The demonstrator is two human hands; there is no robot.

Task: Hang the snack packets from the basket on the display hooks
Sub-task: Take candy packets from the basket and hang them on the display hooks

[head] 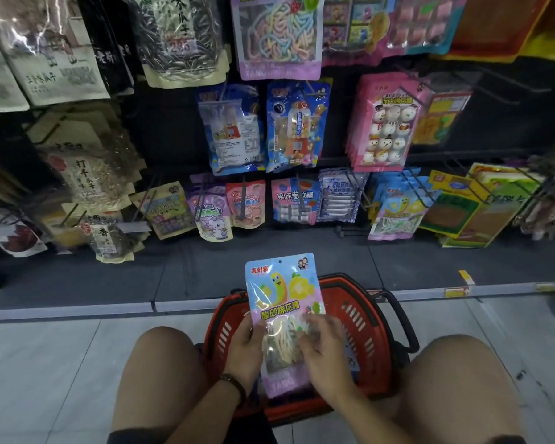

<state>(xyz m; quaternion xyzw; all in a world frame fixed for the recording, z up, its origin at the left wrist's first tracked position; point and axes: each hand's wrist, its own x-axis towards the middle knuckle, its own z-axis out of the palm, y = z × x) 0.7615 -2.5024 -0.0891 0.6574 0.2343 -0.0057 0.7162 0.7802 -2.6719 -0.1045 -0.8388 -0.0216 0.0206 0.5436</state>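
1. Red plastic, the basket [370, 328] sits on the tiled floor [45, 363] between the person's bare knees, just in front of the dark bottom shelf [109, 277].
2. One snack packet [282, 302] is held upright over the basket, front to the camera (blue at the top, pink at the bottom, with a clear window showing pale strips).
3. The left hand [247, 344] grips the packet's left edge, thumb on the front.
4. The right hand [318, 350] grasps its right side, with slightly blurred fingers curled over the window.
5. Matching packets [394, 216] hang on the display hooks [414, 187] at the lower right of the rack, well apart from the held one.
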